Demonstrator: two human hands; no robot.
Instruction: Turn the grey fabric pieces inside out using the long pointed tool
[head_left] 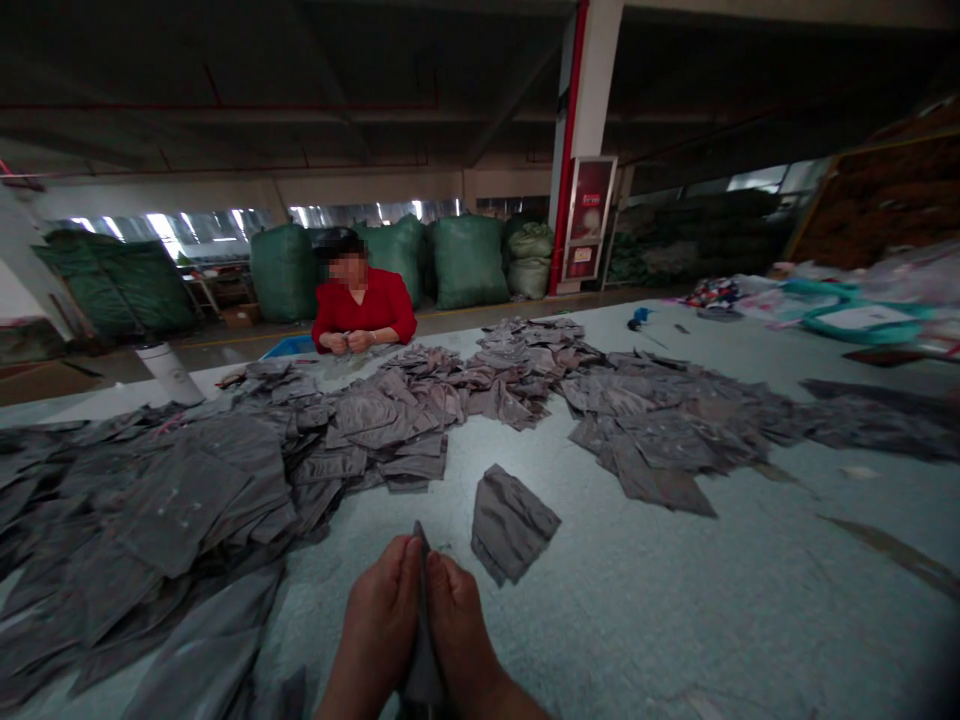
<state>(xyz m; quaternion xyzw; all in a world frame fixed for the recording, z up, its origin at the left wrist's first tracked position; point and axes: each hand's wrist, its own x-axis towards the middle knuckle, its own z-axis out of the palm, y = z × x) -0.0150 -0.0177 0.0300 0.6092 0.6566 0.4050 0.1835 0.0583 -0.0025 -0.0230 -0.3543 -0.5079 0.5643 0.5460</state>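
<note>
Between my two hands is a grey fabric piece (424, 660), held on edge so that its narrow side faces me and its tip points up and forward. My left hand (382, 615) presses on it from the left with closed fingers. From the right, my right hand (459, 620) grips the same piece, thumb along its upper edge. Just ahead and to the right, a single grey cut piece (512, 525) lies flat on the pale table (645, 610). Large heaps of similar grey pieces (202, 490) spread over the left side and across the middle.
Across the table a person in red (367, 308) handles something small. A white bottle (169, 374) stands at the left. More grey pieces (660, 410) lie to the right, with teal plastic bags (855, 310) beyond. Green sacks (469, 260) and a pillar (600, 90) stand behind.
</note>
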